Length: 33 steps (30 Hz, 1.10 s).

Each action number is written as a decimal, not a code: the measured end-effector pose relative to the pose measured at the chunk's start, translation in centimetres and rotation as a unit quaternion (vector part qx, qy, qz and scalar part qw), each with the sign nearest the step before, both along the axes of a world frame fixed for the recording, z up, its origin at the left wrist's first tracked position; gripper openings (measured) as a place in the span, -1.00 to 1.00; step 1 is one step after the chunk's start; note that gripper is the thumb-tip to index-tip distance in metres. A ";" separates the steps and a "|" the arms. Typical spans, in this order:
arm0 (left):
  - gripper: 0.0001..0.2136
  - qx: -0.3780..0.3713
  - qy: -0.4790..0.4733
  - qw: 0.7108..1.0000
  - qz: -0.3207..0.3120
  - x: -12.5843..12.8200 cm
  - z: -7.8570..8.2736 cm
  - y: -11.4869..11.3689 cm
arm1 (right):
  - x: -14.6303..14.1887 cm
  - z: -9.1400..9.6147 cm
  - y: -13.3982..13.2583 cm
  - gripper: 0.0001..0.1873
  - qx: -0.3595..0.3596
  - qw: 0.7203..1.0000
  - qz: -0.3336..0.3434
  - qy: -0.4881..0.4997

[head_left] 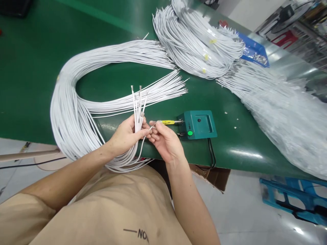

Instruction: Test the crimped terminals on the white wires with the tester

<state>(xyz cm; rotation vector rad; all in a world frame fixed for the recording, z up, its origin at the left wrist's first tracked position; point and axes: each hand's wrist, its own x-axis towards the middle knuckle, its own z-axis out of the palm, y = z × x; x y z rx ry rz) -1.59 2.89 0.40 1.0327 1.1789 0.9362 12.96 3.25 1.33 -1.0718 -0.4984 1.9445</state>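
My left hand (127,134) is closed round a bunch of white wires (138,105), with metal terminals on several of their upstanding ends. Between my two hands, one wire end (151,128) stands out from the bunch, and the fingertips of my right hand (165,137) pinch it. Just beyond my right fingertips a yellow rod with a metal shaft (168,122) points into the side of a small green machine (198,124) with a round green button. The held wires loop down over the table edge by my lap.
A large curved bundle of white wires (66,88) lies on the green table (33,78). Coiled wire bundles (189,44) sit at the back, near a blue tray (255,52) of small metal parts. Plastic-wrapped wires (286,105) cover the right side. A blue stool (293,197) stands on the floor.
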 end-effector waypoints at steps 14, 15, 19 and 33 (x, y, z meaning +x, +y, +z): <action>-0.64 -0.108 -0.171 0.978 -0.043 0.7 0.3 0.5 | 0.5 -0.5 -1.0 -0.70 0.443 0.625 0.052 -0.641; -0.65 -0.124 -0.184 0.974 -0.043 0.7 0.2 0.6 | 0.9 -0.5 -0.8 -0.69 0.466 0.580 0.078 -0.663; -0.62 -0.122 -0.156 0.980 -0.032 1.1 0.0 1.3 | 3.3 0.3 0.5 -0.73 0.500 0.499 0.135 -0.694; -0.63 -0.022 0.061 0.998 -0.026 2.9 -0.9 2.2 | 7.2 1.8 4.1 -0.83 0.484 0.483 0.237 -0.690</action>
